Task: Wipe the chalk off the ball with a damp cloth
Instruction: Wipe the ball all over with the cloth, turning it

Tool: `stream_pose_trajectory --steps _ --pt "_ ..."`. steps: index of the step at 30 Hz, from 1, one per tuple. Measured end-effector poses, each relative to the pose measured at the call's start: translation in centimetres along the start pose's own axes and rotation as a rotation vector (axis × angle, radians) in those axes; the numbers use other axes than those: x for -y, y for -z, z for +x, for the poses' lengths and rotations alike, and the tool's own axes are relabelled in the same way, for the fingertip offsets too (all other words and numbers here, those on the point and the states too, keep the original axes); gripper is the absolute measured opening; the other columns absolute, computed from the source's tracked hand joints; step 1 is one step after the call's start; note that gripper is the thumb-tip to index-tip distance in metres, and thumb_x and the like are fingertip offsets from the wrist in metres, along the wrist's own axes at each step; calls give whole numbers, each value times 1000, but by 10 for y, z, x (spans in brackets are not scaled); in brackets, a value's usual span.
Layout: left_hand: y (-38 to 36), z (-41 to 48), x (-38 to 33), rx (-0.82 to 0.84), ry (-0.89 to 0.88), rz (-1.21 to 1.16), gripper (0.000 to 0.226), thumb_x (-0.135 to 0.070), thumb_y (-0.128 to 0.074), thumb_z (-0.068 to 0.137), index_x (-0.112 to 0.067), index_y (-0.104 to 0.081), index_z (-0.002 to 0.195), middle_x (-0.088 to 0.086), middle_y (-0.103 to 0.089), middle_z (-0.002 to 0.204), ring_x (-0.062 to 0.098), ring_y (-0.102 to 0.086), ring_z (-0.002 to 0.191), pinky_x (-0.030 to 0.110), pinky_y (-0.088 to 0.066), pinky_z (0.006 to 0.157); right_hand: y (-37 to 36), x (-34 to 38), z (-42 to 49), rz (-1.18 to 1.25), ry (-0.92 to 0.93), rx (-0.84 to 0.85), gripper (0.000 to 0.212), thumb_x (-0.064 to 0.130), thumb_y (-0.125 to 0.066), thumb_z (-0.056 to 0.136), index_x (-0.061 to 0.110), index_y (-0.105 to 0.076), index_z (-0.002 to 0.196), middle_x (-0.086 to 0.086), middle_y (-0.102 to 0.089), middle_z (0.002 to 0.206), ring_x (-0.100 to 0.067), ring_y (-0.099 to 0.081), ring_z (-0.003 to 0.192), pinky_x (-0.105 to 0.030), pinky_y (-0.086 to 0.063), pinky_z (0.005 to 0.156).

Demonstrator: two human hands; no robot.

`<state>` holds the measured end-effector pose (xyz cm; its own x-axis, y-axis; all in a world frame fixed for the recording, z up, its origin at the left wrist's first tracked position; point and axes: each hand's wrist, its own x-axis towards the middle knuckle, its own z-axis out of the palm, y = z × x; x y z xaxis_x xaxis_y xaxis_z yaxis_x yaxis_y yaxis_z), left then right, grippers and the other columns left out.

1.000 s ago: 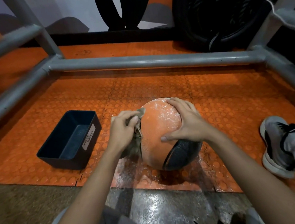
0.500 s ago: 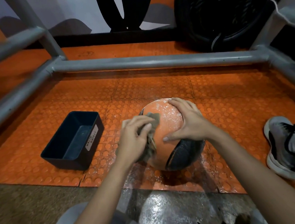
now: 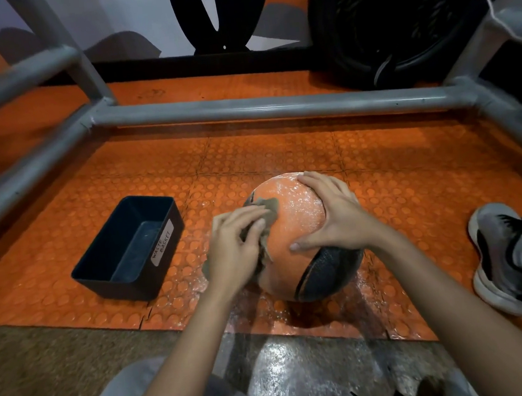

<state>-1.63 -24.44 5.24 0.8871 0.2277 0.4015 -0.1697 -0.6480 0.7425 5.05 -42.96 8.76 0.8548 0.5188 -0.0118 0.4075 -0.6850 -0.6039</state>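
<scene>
Sitting at the far left on the orange studded floor mat (image 3: 281, 152) is a dark rectangular bin (image 3: 128, 250), open at the top, with a white label on its right wall that reads "WASTE BASKET". Just to its right, the left hand (image 3: 236, 250) has its fingers curled around a crumpled grey-brown cloth (image 3: 266, 216) and presses it against the upper left side of the ball (image 3: 297, 232); part of the cloth hangs below the hand along the ball's side. The ball, orange with a black panel low on its right, rests on the mat near the mat's front edge, and white chalk speckles its top. The right hand (image 3: 334, 220) lies spread flat over the ball's upper right, fingers apart and thumb stretched toward the middle, gripping nothing but steadying the ball. White smears mark the mat around the ball's base. Further right, well apart from the ball, a grey and black shoe (image 3: 498, 256) rests on the mat. A grey metal tube frame (image 3: 261, 109) runs across behind the whole scene
</scene>
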Motion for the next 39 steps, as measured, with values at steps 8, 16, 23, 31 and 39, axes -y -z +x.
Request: stream_pose_trajectory --steps 8,16,23,31,39 --pt "12 28 13 42 207 -163 25 -8 -54 94 -26 -68 102 -17 -60 100 7 -54 104 16 -41 91 -2 -3 1 22 9 -11 129 81 -61 34 37 -17 147 20 -10 154 -11 0 143 -54 -7 116" --pt "0 -12 -5 145 -277 25 23 -31 -53 90 -32 -63 110 -26 -56 109 4 -38 103 3 -24 89 -1 0 4 16 -7 -8 128 75 -75 40 34 -19 148 17 -12 155 -12 -3 143 -52 -10 116" --pt "0 -11 25 -57 204 -226 23 -11 -57 91 -29 -65 103 -20 -61 108 4 -52 111 20 -34 104 0 2 6 24 3 -9 123 73 -66 39 36 -20 147 16 -12 155 -13 -2 144 -53 -8 116" --pt "-5 -18 28 -86 129 -214 24 -17 -56 93 -39 -62 101 -28 -58 107 6 -52 111 21 -36 99 1 -1 5 40 -7 -19 123 72 -66 39 34 -20 147 16 -13 155 -11 -3 142 -52 -9 116" --pt "-17 -33 -2 -56 -34 -93 24 -16 -61 89 -32 -62 107 -25 -57 110 8 -48 107 8 -27 95 2 -7 11 66 -51 -81 122 72 -66 39 33 -23 147 11 -16 154 -11 -7 140 -52 -13 116"
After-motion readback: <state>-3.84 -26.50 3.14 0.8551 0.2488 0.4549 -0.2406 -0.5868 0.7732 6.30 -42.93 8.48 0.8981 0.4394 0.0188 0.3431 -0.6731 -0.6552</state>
